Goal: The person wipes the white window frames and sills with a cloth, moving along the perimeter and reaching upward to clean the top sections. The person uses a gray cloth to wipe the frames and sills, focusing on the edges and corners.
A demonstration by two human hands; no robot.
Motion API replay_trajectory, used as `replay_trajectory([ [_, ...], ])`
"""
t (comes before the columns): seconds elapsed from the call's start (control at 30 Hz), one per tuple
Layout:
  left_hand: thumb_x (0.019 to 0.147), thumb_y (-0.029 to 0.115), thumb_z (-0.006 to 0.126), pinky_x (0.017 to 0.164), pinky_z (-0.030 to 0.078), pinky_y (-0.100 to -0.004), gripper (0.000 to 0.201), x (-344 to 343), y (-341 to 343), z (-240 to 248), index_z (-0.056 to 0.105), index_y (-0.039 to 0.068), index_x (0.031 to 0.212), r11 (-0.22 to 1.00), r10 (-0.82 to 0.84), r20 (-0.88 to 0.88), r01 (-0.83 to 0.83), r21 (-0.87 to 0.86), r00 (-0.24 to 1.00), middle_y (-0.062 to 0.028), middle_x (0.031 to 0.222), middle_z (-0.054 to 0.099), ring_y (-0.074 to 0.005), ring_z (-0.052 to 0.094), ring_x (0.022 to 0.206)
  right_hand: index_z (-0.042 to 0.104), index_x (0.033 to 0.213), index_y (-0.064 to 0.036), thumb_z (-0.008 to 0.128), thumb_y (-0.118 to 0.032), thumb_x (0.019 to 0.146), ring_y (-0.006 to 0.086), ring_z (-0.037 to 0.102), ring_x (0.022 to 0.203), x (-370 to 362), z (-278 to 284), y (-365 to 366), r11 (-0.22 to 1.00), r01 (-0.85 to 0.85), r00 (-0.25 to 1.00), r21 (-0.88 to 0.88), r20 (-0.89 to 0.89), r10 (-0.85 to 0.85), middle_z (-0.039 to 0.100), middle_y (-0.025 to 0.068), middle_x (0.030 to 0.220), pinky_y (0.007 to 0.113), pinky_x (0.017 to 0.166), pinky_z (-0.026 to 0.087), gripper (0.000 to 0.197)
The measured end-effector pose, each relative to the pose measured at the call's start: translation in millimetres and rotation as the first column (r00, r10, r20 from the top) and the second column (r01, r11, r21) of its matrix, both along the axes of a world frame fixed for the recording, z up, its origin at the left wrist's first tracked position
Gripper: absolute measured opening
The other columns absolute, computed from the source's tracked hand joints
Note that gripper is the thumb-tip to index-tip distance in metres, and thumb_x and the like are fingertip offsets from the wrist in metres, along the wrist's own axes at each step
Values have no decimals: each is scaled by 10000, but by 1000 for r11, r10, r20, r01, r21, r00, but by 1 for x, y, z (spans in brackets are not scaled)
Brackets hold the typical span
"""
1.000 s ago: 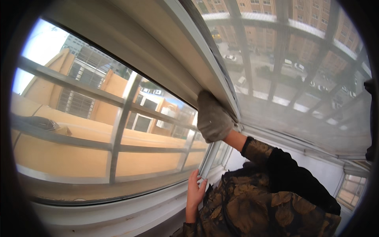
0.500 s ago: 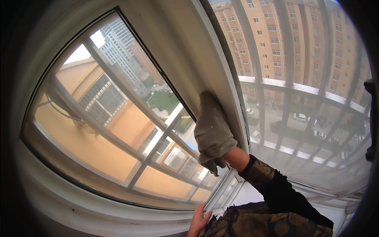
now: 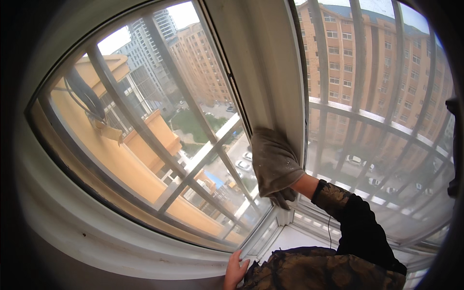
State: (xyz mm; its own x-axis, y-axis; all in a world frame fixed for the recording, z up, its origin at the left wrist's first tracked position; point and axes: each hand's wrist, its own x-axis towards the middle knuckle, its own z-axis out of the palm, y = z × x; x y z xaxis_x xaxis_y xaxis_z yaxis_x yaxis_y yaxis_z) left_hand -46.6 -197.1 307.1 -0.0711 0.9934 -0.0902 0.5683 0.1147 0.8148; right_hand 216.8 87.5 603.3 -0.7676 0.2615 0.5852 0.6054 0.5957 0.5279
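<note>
A grey-brown cloth (image 3: 276,162) covers my right hand and hides its fingers. With it, my right hand (image 3: 293,179) presses against the pale upright window frame (image 3: 258,72), near its lower end. The cloth hangs in folds below the wrist. At the bottom of the view, my left hand (image 3: 235,272) rests on the lower frame edge with thumb and fingers apart, holding nothing. Left of the upright is a glass pane (image 3: 193,121) in a dark-edged seal; to its right is a mesh-covered window section (image 3: 367,130).
Metal bars (image 3: 159,150) run outside the glass on both sides. Beyond them stand tall buildings (image 3: 338,58) and, far below, parked cars (image 3: 244,164). A curved pale sill (image 3: 96,241) runs along the lower left. A white ledge (image 3: 295,237) lies beneath my right arm.
My view has swung, so the upright stands straighter and more building shows. The cloth under my right hand has shifted slightly lower along the upright. My left hand stays on the lower edge.
</note>
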Motion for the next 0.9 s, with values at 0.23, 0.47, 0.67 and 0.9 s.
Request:
replay_trajectory([
  [0.23,937,218,753,884,608,-403,674,-13,-31,-28,465,-11,1502,997,4,102,4,-78,995,-248,1448,498,-337,683,1178,647,851,-6,594,-264,843,295,604,888,18,24,-20,996,-78,986,-52,-151,70,599,177,853,462,915,490,264],
  [0.47,1004,164,661,830,583,-398,463,-6,-40,3,562,31,1436,997,71,73,-70,-10,995,-210,1134,691,-310,705,1022,647,846,-5,590,-261,845,293,599,873,19,145,-19,971,-20,962,240,-260,84,592,170,843,458,897,489,261],
  [0.67,1007,166,655,807,579,-384,510,-5,-42,41,522,23,1478,994,80,160,-90,57,984,-209,1173,688,-273,702,977,647,842,-5,587,-258,847,291,594,860,9,263,-1,866,175,941,469,-339,-6,585,165,834,455,881,488,260],
  [0.9,1012,146,641,836,557,-342,539,-1,-41,47,483,8,1508,989,135,256,-146,24,957,-156,1217,696,-219,676,990,647,837,-5,584,-254,849,289,588,845,-8,269,-4,789,360,924,498,-306,-229,577,158,824,450,863,487,258],
])
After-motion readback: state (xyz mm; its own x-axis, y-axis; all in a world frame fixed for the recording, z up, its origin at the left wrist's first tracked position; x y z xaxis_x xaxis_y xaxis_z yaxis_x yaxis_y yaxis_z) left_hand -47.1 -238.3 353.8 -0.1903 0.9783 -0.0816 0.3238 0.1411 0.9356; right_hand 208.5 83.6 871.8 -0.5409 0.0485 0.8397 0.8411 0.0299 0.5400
